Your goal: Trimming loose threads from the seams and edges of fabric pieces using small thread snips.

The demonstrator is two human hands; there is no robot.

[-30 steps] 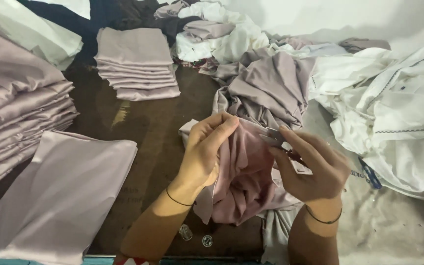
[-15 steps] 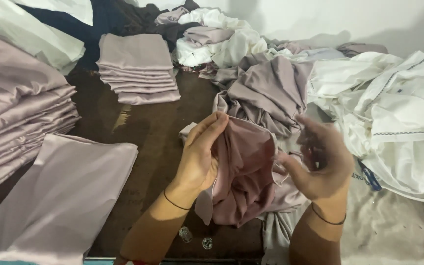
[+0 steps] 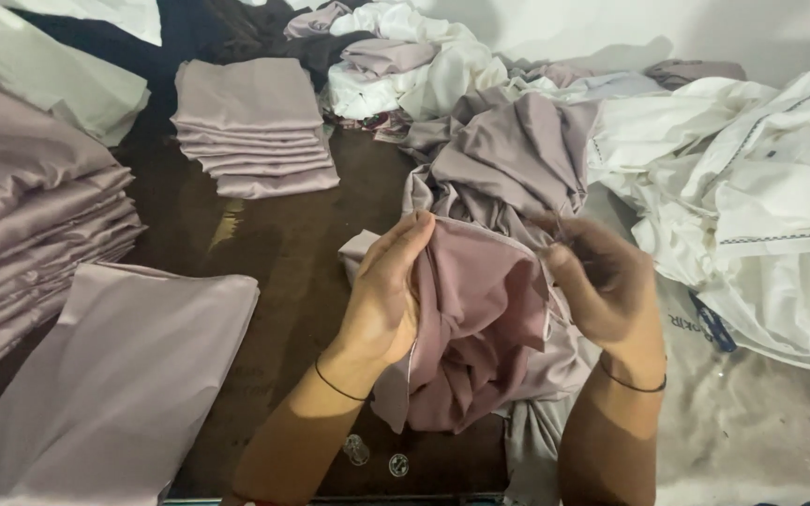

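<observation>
Here, going left to right from the grips: well to the left of the left hand lies a tall stack [image 3: 30, 234] of folded mauve cloth, with a flat folded piece [image 3: 114, 384] nearer the body, and beyond it, up the dark desk [image 3: 274, 253], a smaller stack [image 3: 255, 126].

The left hand [image 3: 386, 295] is pressed flat-fingered against the mauve cloth [image 3: 480, 328], thumb behind the fabric, so its grip is closed on the cloth's left edge. The cloth hangs between the two hands, bunched, its long axis running roughly up and down, the lower end trailing toward the desk's near edge.

Compared with half a second ago, the right hand [image 3: 607, 295] has drawn in and its fingers have curled; it now pinches the cloth's upper right edge, though blur hides the exact hold. The cloth looks more gathered than spread, so the edge appears to be being worked along.

Right of that grip lie a crumpled grey-mauve heap [image 3: 517, 150] and white linens [image 3: 752, 187].
</observation>
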